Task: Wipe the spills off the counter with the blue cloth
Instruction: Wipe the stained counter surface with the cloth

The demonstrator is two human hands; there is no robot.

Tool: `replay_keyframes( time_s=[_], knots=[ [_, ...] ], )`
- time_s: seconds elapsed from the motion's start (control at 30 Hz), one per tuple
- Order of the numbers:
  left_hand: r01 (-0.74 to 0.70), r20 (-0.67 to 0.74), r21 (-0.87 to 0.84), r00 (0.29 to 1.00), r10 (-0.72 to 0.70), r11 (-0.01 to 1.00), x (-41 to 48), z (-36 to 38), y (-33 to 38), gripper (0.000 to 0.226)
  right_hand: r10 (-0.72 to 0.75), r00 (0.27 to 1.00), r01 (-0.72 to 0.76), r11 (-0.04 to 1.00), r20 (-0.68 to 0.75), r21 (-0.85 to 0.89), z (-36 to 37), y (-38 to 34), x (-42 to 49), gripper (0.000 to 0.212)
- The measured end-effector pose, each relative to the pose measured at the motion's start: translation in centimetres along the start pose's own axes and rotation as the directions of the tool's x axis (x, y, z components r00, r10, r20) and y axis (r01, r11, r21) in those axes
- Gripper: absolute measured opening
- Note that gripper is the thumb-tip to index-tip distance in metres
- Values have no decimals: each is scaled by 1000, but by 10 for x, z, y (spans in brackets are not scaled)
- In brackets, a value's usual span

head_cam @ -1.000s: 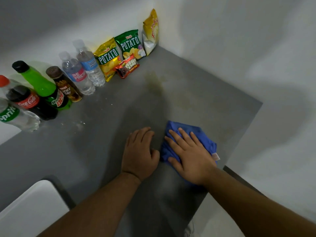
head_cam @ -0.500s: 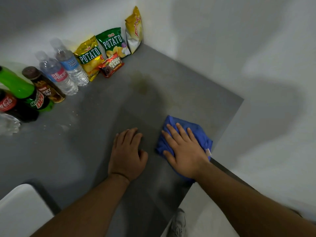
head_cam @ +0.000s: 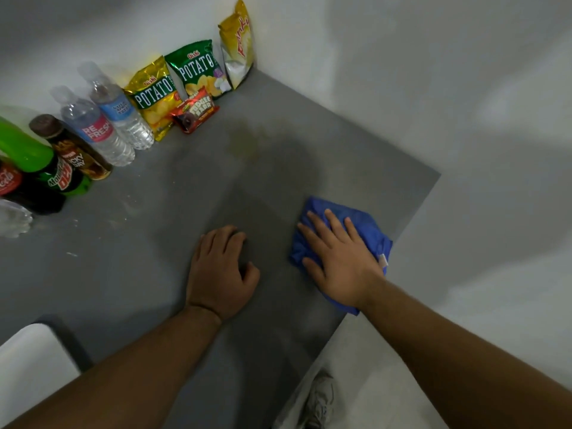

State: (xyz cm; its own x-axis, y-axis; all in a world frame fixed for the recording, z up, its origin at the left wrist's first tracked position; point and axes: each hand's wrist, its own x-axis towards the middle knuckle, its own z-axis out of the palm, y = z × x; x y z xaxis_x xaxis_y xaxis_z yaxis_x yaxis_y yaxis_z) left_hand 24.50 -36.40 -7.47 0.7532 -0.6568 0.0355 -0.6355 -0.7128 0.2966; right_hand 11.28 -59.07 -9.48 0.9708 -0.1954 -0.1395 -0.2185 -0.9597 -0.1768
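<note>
Cloth (head_cam: 366,226) lies bunched near the counter's (head_cam: 139,274) 3 o'clock edge. I see my right hand (head_cam: 343,261) pressing it, fingers straight and spread. My left hand (head_cam: 219,274) rests on the counter at the cloth's 9 o'clock, fingers loosely curled, holding nothing. A yellowish spill (head_cam: 247,144) sits at 12 o'clock.

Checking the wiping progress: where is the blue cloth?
In the head view the blue cloth lies by the right edge of the counter under the right hand, right of the left hand.

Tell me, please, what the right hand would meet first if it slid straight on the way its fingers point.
The right hand, pressing the blue cloth, would likely reach the brownish spill first; only bare counter lies between. Beyond that stands the yellow snack bag in the corner.
</note>
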Motion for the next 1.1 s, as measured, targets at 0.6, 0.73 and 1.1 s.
replay_keyframes(
  time_s=[0.6,0.73,1.1],
  knots=[
    [-38,11,-38,999,39,999,22,2,51,53,-187,982,188,982,-12,38,-13,27,-29,65],
    [-46,17,-38,999,46,998,27,4,49,53,-213,977,214,977,23,-21,-24,72,-16,67],
    [-49,28,-23,998,50,999,29,3,44,54,-177,984,177,984,-11,34,-18,31,-6,68]
  ],
)
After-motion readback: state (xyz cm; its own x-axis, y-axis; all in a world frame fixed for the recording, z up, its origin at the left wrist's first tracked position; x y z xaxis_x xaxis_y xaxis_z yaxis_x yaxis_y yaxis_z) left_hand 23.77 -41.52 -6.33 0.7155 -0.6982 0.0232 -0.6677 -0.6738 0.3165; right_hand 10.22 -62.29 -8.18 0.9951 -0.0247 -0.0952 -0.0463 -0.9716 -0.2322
